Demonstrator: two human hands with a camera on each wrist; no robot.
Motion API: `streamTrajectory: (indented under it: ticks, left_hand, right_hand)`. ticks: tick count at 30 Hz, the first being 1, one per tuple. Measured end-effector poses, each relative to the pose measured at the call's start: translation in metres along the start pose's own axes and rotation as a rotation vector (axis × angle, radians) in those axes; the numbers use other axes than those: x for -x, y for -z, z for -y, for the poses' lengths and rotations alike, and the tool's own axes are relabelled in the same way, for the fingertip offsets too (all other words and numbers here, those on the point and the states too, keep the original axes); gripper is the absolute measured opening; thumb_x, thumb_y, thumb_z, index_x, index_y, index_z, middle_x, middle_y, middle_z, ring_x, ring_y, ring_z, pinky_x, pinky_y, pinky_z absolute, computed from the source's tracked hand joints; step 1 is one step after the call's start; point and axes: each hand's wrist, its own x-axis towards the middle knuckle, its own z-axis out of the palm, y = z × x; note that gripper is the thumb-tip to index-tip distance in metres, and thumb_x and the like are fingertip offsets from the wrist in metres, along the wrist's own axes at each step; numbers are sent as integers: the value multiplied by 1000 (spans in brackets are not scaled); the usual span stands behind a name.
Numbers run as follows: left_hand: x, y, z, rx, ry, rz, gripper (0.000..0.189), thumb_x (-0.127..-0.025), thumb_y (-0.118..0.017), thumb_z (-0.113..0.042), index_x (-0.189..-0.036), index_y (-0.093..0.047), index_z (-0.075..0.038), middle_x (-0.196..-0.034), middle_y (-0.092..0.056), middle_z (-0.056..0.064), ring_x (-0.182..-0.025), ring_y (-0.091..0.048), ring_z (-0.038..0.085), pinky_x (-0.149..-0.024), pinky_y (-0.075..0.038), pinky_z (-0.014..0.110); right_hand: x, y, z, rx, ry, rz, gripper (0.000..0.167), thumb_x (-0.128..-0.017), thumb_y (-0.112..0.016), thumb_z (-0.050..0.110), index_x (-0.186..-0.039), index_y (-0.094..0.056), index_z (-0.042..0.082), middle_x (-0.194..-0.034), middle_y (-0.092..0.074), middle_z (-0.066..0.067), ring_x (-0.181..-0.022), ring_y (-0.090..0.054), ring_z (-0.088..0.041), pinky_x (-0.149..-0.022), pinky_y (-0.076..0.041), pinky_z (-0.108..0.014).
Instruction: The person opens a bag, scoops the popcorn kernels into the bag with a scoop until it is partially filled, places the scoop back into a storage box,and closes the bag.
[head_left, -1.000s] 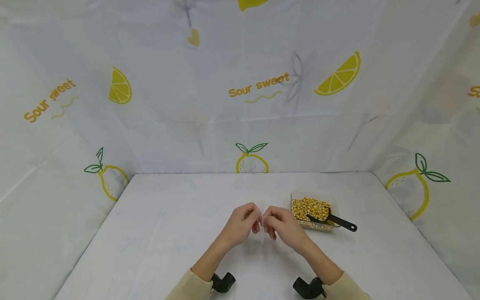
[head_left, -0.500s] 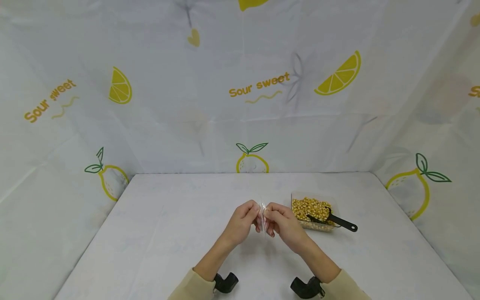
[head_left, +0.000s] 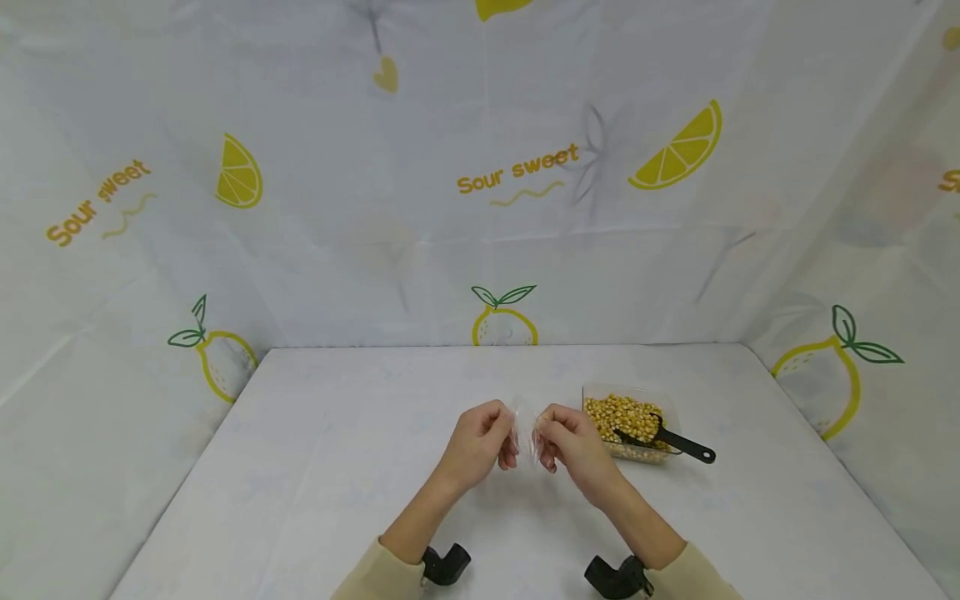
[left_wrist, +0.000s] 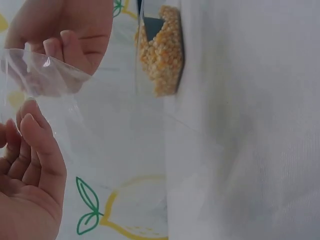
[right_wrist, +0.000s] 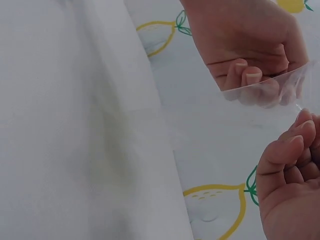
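A clear plastic bag (head_left: 527,435) is stretched between both hands above the table. My left hand (head_left: 477,440) pinches one side of its upper edge between thumb and forefinger, and my right hand (head_left: 576,447) pinches the opposite side. In the left wrist view the thin film (left_wrist: 47,62) hangs down and overlaps the right hand's fingers. The right wrist view likewise shows see-through film (right_wrist: 270,92) in front of the left hand's fingertips. Behind my right hand stands a clear rectangular container (head_left: 637,457) of yellow corn kernels (head_left: 618,414).
A black scoop (head_left: 686,446) lies in the corn, its handle sticking out over the container's right side. The white-covered table (head_left: 337,467) meets a lemon-print cloth backdrop (head_left: 337,275) at the back and sides. Black wrist cameras (head_left: 447,565) sit under both wrists.
The hands start close together, and the bag shows bunched between them half a second ago. Now they are farther apart, with the film spread between them. The container and scoop stay put.
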Motion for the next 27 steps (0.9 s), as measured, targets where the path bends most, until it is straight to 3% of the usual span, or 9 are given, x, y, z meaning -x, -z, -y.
streamTrajectory:
  ticks: [5,11,15,20,22,25,27]
  left_hand:
    - [1,8,-1,-150,-32,-42,28,-103,-54,-13,-77,-60,-5,-61,-61,4,-49,-58,13,-47,-46,24]
    - [3,20,-5,-261,-51,-22,26,-98,-57,-8,-73,-60,-8,-58,-59,1,-46,-55,9,-45,-42,24]
    - [4,23,-5,-220,-10,8,26,-99,-60,-11,-73,-59,-8,-58,-58,-1,-48,-57,13,-49,-46,25]
    - [5,21,-6,-84,19,65,27,-103,-60,-16,-79,-62,-3,-63,-60,8,-53,-60,28,-51,-49,25]
    - [6,18,-8,-57,17,87,26,-104,-59,-18,-83,-63,-3,-67,-62,11,-57,-61,29,-51,-50,25]
    - [8,17,-7,-92,-17,84,24,-105,-58,-21,-89,-65,-4,-75,-65,10,-66,-64,28,-57,-52,26]
    - [8,17,-4,-150,-88,50,20,-104,-59,-20,-95,-68,-5,-83,-68,6,-74,-65,22,-66,-54,28]
  right_hand:
    - [1,2,4,163,17,-84,26,-102,-53,4,-78,-54,-7,-64,-54,-3,-49,-45,-10,-46,-43,-28]
    - [2,5,9,301,26,-138,25,-99,-56,2,-74,-56,0,-60,-53,-13,-46,-43,-9,-43,-41,-28]
    - [3,6,11,337,30,-142,24,-97,-56,2,-73,-56,2,-61,-53,-14,-47,-43,-9,-44,-41,-27]
    - [2,7,10,320,33,-125,23,-98,-57,2,-75,-58,1,-61,-54,-11,-47,-44,-10,-43,-42,-28]
    - [2,6,9,309,32,-114,23,-98,-56,2,-75,-58,0,-60,-54,-10,-47,-44,-10,-43,-42,-28]
    - [1,5,9,293,26,-106,24,-98,-56,1,-74,-58,0,-59,-53,-8,-46,-45,-11,-43,-42,-29]
    - [1,5,10,281,11,-109,24,-98,-55,1,-74,-57,-1,-59,-53,-6,-47,-45,-11,-43,-42,-29]
